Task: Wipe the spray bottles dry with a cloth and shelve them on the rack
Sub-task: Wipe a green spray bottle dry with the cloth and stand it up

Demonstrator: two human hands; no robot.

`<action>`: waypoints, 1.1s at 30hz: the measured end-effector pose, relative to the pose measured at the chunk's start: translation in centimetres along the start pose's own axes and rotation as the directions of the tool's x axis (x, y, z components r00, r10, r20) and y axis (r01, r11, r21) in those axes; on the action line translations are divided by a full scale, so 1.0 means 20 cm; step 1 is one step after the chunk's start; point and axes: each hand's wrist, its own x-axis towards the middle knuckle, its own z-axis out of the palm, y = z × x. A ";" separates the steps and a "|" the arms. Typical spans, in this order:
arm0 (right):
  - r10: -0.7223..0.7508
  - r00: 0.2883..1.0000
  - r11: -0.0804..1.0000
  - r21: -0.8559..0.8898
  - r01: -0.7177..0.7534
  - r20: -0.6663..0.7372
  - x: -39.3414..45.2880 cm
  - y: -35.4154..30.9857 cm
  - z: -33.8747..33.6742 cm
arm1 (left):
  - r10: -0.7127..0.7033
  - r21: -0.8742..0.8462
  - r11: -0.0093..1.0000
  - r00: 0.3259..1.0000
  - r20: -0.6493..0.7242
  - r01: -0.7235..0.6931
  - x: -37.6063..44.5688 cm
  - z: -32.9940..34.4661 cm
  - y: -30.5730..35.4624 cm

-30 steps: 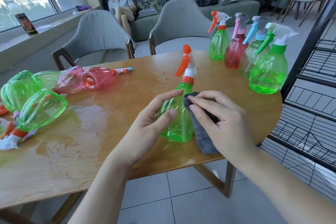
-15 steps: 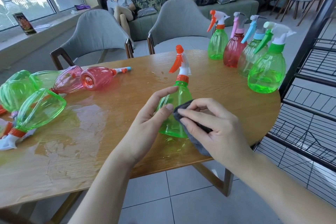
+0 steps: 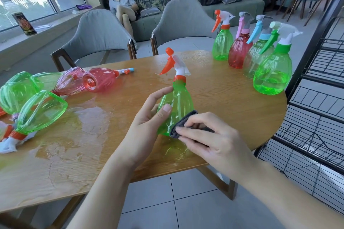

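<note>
The bottle [image 3: 176,107] at the near edge of the table [image 3: 232,102] is clear green with an orange collar, orange trigger and white head; the cloth [image 3: 183,124] against it is dark grey. Toward the right edge stand a green bottle with orange trigger [image 3: 222,42], a red one with pink trigger [image 3: 239,52], a pale green one with blue trigger [image 3: 257,57] and a green one with green trigger [image 3: 272,74]. Green and pink bottles lie along the left edge. The table is honey-brown woodgrain; the rack [image 3: 316,117] is black.

The cloth [image 3: 183,125] has been drawn down the green spray bottle [image 3: 176,106] by the right hand [image 3: 214,141], from shoulder to base; the trigger has been turned leftward.
</note>
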 end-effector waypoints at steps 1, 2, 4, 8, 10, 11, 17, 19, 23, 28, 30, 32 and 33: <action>0.022 1.000 1.000 0.013 -0.022 -0.021 0.01 0.00 0.00 | 0.003 -0.002 1.000 1.000 0.015 -0.003 0.00 0.00 0.00; 0.050 0.997 0.999 0.020 -0.049 -0.051 0.03 0.00 0.01 | 0.004 0.005 1.000 1.000 0.031 -0.004 -0.01 0.00 0.00; 0.108 0.987 0.994 0.014 -0.107 -0.118 0.06 0.01 0.00 | 0.012 0.038 0.999 0.998 0.069 -0.014 -0.01 -0.01 0.00; 0.237 0.956 0.971 0.028 -0.236 -0.173 0.13 0.04 -0.04 | 0.022 0.135 0.990 0.991 0.135 -0.040 -0.02 -0.03 0.01; 0.311 0.932 0.950 0.062 -0.305 -0.184 0.15 0.06 -0.05 | 0.035 0.169 0.984 0.986 0.163 -0.063 -0.03 -0.03 0.02; 0.346 0.920 0.938 0.087 -0.335 -0.187 0.15 0.06 -0.06 | 0.042 0.175 0.982 0.984 0.174 -0.073 -0.03 -0.02 0.03; 0.328 0.934 0.943 0.102 -0.316 -0.142 0.08 0.04 -0.03 | 0.059 0.129 0.989 0.992 0.111 -0.073 -0.02 0.00 0.00; 0.293 0.946 0.955 0.096 -0.282 -0.137 0.06 0.03 -0.02 | 0.047 0.102 0.993 0.994 0.100 -0.057 -0.02 -0.01 0.00; 0.308 0.937 0.950 0.106 -0.293 -0.167 0.08 0.04 -0.04 | 0.041 0.075 0.996 0.993 0.107 -0.049 -0.01 0.00 0.00; 0.318 0.933 0.945 0.133 -0.298 -0.172 0.09 0.04 -0.03 | 0.036 0.080 0.996 0.995 0.091 -0.044 -0.02 0.02 -0.02; 0.243 0.961 0.967 0.116 -0.229 -0.131 0.07 0.03 -0.02 | 0.029 0.066 0.997 0.997 0.067 -0.033 -0.01 0.03 -0.02; 0.155 0.986 0.982 0.123 -0.146 -0.067 0.04 0.01 0.00 | 0.020 0.062 0.998 0.999 0.033 -0.022 -0.01 0.03 -0.03; 0.114 0.993 0.985 0.130 -0.109 -0.030 0.02 0.00 0.01 | 0.017 0.067 0.998 1.000 0.016 -0.018 0.00 0.03 -0.02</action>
